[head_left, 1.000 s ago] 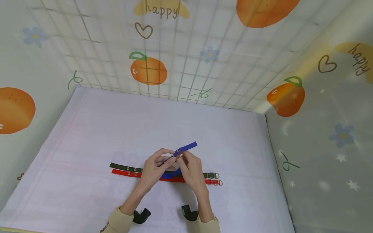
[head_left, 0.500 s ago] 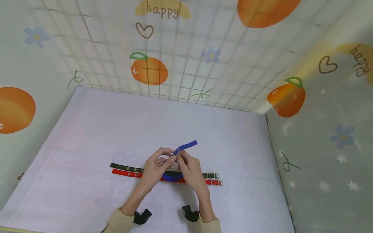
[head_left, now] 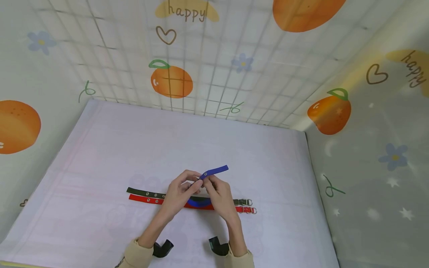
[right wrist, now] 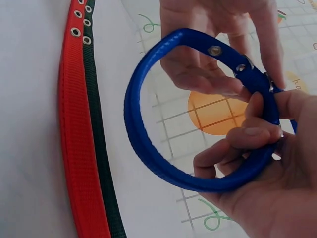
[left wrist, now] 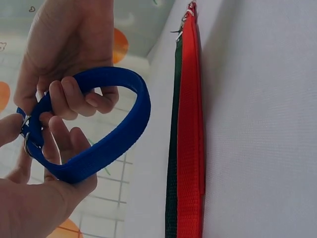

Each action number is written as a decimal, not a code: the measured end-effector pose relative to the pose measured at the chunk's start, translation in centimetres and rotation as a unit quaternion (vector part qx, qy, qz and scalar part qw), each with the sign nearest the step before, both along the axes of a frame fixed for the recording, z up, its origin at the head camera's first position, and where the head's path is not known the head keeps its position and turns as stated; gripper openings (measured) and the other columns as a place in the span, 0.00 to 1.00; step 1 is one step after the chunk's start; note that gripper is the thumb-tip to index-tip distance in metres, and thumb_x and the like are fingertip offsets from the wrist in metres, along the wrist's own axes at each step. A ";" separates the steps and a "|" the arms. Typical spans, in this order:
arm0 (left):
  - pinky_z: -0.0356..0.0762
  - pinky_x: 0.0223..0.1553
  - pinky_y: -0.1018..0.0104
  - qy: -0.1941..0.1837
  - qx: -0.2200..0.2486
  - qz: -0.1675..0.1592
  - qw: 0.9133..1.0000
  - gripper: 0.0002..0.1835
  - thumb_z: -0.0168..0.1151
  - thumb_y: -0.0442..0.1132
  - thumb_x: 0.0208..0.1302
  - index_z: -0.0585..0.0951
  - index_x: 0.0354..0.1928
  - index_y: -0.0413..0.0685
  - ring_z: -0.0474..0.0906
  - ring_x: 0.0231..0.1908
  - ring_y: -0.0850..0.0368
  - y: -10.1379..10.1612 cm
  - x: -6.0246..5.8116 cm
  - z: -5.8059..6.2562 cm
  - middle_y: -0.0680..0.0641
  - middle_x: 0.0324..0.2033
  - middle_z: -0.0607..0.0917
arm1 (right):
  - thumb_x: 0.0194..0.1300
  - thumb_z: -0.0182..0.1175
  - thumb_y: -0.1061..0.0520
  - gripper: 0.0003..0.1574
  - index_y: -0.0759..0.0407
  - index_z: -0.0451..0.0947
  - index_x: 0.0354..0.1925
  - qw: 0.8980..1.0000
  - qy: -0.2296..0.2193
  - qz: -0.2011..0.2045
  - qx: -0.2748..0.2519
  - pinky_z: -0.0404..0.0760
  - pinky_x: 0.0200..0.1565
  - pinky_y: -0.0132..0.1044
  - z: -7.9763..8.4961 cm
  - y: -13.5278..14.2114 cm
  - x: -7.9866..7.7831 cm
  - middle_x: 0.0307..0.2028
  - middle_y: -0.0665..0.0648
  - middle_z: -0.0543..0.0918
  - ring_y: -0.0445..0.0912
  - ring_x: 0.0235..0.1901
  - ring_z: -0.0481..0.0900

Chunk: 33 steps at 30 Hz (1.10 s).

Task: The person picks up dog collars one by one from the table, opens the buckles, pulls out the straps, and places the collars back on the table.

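A blue collar point(right wrist: 133, 119) with metal eyelets is bent into a loop above the table, its ends brought together at a metal buckle point(left wrist: 26, 124). My left hand point(head_left: 179, 190) grips it on one side of the buckle, with the thumb near the metal. On the other side my right hand point(head_left: 219, 193) pinches the strap, fingers curled through the loop in the right wrist view. The collar's free tip points up and right in the head view. Beneath the hands a red collar point(head_left: 144, 199) and a dark green collar point(head_left: 136, 191) lie side by side, their middles partly covered.
A white table surface point(head_left: 134, 149) spreads around the hands, backed by patterned walls point(head_left: 187, 52). Black curved pieces point(head_left: 163, 248) sit by each sleeve cuff. The red and green collars have buckles and rings at their right ends.
The blue collar's free tip shifts slightly, rising a little and then tilting lower to the right. Both hands stay in nearly the same place, still holding the collar.
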<state>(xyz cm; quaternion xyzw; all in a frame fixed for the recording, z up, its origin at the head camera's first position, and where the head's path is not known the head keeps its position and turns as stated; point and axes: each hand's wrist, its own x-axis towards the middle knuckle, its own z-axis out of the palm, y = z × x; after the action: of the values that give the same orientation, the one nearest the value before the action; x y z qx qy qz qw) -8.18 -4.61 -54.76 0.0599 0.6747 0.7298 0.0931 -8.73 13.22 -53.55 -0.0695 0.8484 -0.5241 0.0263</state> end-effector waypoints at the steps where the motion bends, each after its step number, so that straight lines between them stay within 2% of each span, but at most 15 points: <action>1: 0.89 0.51 0.69 0.000 -0.003 0.000 1.000 0.13 0.66 0.45 0.78 0.83 0.60 0.56 0.89 0.41 0.43 0.0 0.0 0.0 0.40 0.53 0.84 | 0.84 0.52 0.51 0.17 0.55 0.84 0.41 1.000 -0.002 -0.002 -0.002 0.63 0.29 0.29 0.0 0.0 0.0 0.25 0.49 0.71 0.38 0.24 0.66; 5: 0.88 0.51 0.70 0.006 -0.022 -0.003 1.000 0.15 0.66 0.45 0.78 0.83 0.62 0.56 0.90 0.42 0.46 0.0 0.0 -0.2 0.40 0.54 0.85 | 0.84 0.52 0.52 0.18 0.58 0.84 0.40 1.000 -0.005 -0.010 -0.013 0.64 0.29 0.29 0.0 0.2 -0.1 0.25 0.50 0.74 0.38 0.24 0.68; 10: 0.87 0.51 0.72 0.031 -0.075 -0.020 0.996 0.20 0.66 0.46 0.78 0.78 0.68 0.55 0.91 0.47 0.47 -0.2 0.1 -0.6 0.42 0.54 0.88 | 0.84 0.52 0.52 0.20 0.64 0.81 0.37 0.999 -0.006 -0.024 -0.022 0.64 0.28 0.29 -0.1 0.3 -0.2 0.25 0.52 0.73 0.38 0.24 0.68; 15: 0.86 0.48 0.71 0.049 -0.112 -0.049 0.991 0.18 0.60 0.46 0.82 0.75 0.67 0.50 0.89 0.43 0.54 -0.4 0.2 -0.9 0.42 0.51 0.91 | 0.83 0.51 0.53 0.20 0.64 0.79 0.36 0.998 -0.010 -0.040 -0.039 0.62 0.28 0.29 -0.1 0.5 -0.2 0.23 0.51 0.71 0.37 0.23 0.66; 18: 0.82 0.42 0.71 0.054 -0.121 -0.055 0.990 0.16 0.58 0.46 0.83 0.77 0.64 0.49 0.83 0.37 0.58 -0.5 0.2 -0.8 0.43 0.43 0.90 | 0.83 0.51 0.53 0.20 0.62 0.80 0.36 0.998 -0.011 -0.043 -0.051 0.62 0.28 0.29 -0.1 0.5 -0.2 0.23 0.51 0.71 0.38 0.23 0.66; 24: 0.71 0.28 0.70 0.048 -0.134 -0.046 0.989 0.09 0.58 0.50 0.83 0.78 0.51 0.53 0.76 0.28 0.59 -0.5 0.2 -0.6 0.50 0.27 0.79 | 0.84 0.51 0.53 0.22 0.64 0.77 0.33 0.996 -0.017 -0.047 -0.077 0.63 0.29 0.30 0.0 0.5 -0.3 0.23 0.53 0.71 0.40 0.24 0.67; 28: 0.69 0.26 0.71 0.029 -0.145 -0.027 0.989 0.13 0.60 0.54 0.81 0.76 0.42 0.55 0.75 0.24 0.60 -0.4 0.1 -0.5 0.54 0.23 0.77 | 0.83 0.51 0.55 0.22 0.67 0.74 0.31 0.992 -0.028 -0.060 -0.103 0.70 0.33 0.32 0.0 0.5 -0.2 0.22 0.52 0.68 0.44 0.26 0.70; 33: 0.67 0.26 0.71 0.010 -0.147 -0.010 0.989 0.18 0.61 0.57 0.80 0.74 0.35 0.55 0.74 0.23 0.61 -0.4 0.2 -0.6 0.55 0.20 0.77 | 0.83 0.48 0.57 0.19 0.69 0.75 0.36 0.985 -0.043 -0.078 -0.150 0.78 0.41 0.35 0.1 0.3 -0.2 0.22 0.52 0.66 0.46 0.30 0.73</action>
<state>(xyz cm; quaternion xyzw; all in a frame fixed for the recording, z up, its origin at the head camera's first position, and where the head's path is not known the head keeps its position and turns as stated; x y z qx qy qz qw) -8.01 -5.06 -55.34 0.0596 0.7747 0.6214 0.1009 -8.98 13.48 -53.49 0.0163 0.7609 -0.6485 0.0106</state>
